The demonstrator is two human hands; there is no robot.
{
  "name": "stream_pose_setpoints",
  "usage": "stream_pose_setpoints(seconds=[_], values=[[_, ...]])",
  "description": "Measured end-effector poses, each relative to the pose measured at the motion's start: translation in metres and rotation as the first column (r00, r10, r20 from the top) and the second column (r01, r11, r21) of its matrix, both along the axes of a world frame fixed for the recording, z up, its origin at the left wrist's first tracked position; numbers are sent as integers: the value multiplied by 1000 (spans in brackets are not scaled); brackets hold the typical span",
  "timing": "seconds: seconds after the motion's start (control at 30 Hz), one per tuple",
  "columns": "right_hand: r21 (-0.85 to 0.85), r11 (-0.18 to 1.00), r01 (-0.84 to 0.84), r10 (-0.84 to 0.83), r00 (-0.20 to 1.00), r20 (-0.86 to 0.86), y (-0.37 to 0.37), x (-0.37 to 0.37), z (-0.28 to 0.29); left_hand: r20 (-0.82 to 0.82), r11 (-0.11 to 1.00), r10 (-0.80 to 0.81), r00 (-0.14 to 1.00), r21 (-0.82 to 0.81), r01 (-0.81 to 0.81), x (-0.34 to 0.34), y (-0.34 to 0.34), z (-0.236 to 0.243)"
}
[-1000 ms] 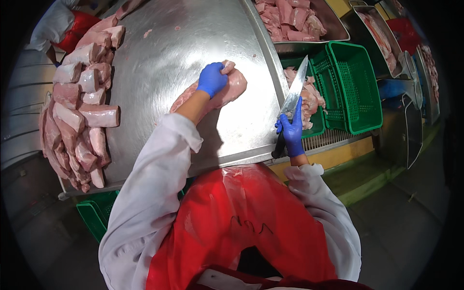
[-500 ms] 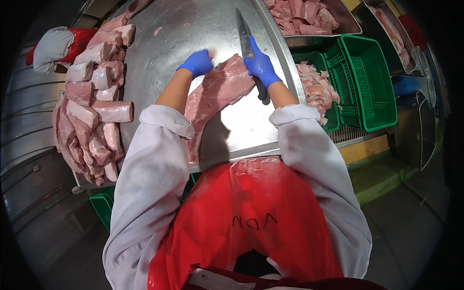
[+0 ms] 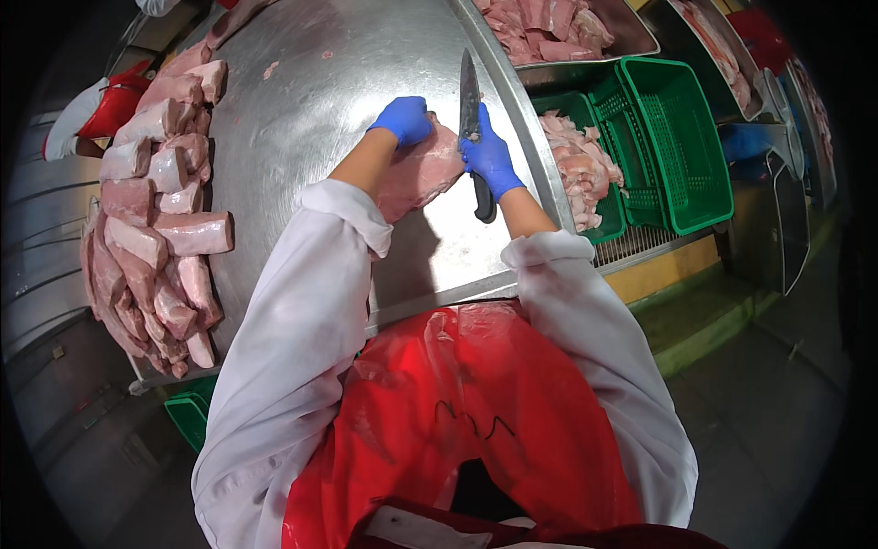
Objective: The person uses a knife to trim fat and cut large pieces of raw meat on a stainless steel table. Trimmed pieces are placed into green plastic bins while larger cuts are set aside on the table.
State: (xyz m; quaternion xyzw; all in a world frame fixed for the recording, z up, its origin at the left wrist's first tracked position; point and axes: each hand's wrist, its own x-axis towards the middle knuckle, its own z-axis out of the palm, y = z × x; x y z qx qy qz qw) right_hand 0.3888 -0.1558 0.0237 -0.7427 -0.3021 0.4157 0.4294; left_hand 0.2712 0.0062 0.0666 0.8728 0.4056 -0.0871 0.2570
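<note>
A long piece of raw pink meat (image 3: 416, 178) lies on the steel table in front of me, its near end hidden behind my left sleeve. My left hand (image 3: 402, 120), in a blue glove, is closed on its far end, the fingertips partly hidden. In my blue-gloved right hand (image 3: 491, 156) is a knife (image 3: 469, 96), gripped at the black handle. The blade points away from me, just past the meat's right edge. My right fingers are at that edge of the meat.
Several meat cuts (image 3: 169, 206) are stacked along the steel table's (image 3: 302, 82) left side. To the right stand a green crate (image 3: 672, 146), pale trimmings (image 3: 585, 174) in another crate, and a metal tub (image 3: 636, 41) of meat. Another person's red-and-white clothing (image 3: 114, 101) shows at far left.
My left hand has moved right, onto the far end of the meat. My right hand has come slightly nearer me with the knife. The whole view has shifted a little.
</note>
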Motion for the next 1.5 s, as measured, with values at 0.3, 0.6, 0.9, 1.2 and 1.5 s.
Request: stream_pose_setpoints(seconds=[0.3,0.6,0.9,1.2,1.5], values=[[-5,986,-166,166,986,37,34,-15,39,273,966,216,937,-200,-165,-26,-2,-12],[-81,927,-367,368,930,0,-35,-44,67,440,885,426,790,-385,-263,-44,-22,-11],[35,864,-503,504,860,-76,-50,-48,40,396,886,444,804,-328,-328,-57,9,-5],[281,805,-522,484,853,198,-7,-29,13,420,960,260,870,-213,-184,-48,26,15],[175,861,-477,504,845,-177,27,-20,37,460,967,120,880,-255,1,-46,26,39]])
